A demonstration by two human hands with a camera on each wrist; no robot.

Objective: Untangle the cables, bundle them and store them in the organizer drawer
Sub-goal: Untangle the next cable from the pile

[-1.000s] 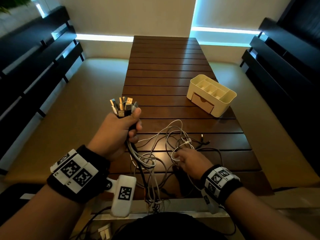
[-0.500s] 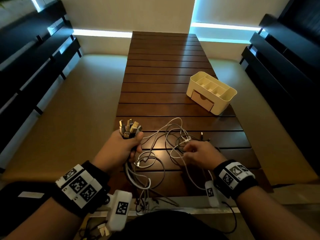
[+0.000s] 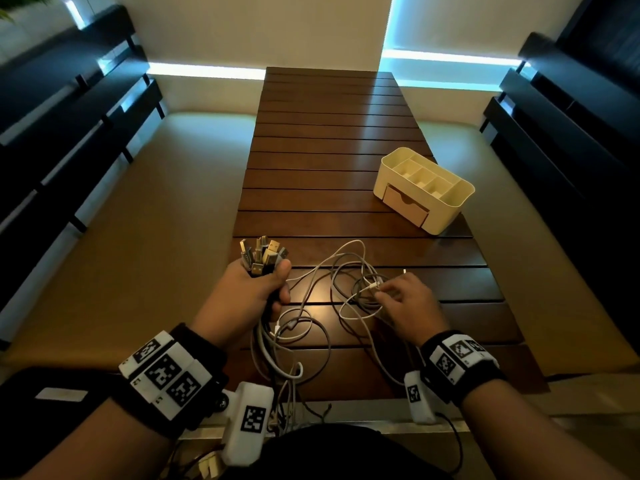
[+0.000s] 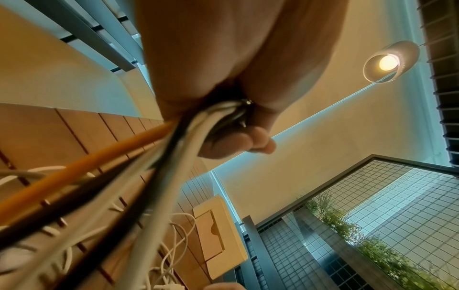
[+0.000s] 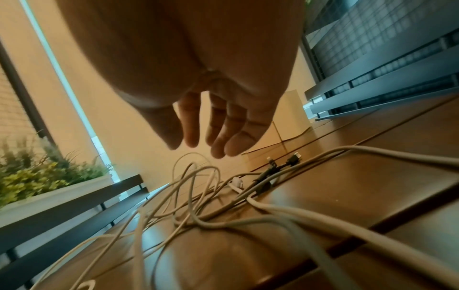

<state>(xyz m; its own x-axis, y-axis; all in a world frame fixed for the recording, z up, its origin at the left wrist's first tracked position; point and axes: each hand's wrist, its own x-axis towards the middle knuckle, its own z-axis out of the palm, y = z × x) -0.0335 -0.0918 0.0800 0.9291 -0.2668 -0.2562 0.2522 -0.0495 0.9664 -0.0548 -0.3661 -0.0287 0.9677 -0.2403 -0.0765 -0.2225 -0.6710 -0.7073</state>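
White cables gripped in left hand

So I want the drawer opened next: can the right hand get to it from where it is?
Probably yes: the right hand holds nothing, and bare table lies between it and the closed drawer.

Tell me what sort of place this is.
Likely a covered balcony or patio seating nook: a slatted wooden table flanked by cushioned benches, a planter of greenery beside it, and a wire-mesh railing facing a tiled building.
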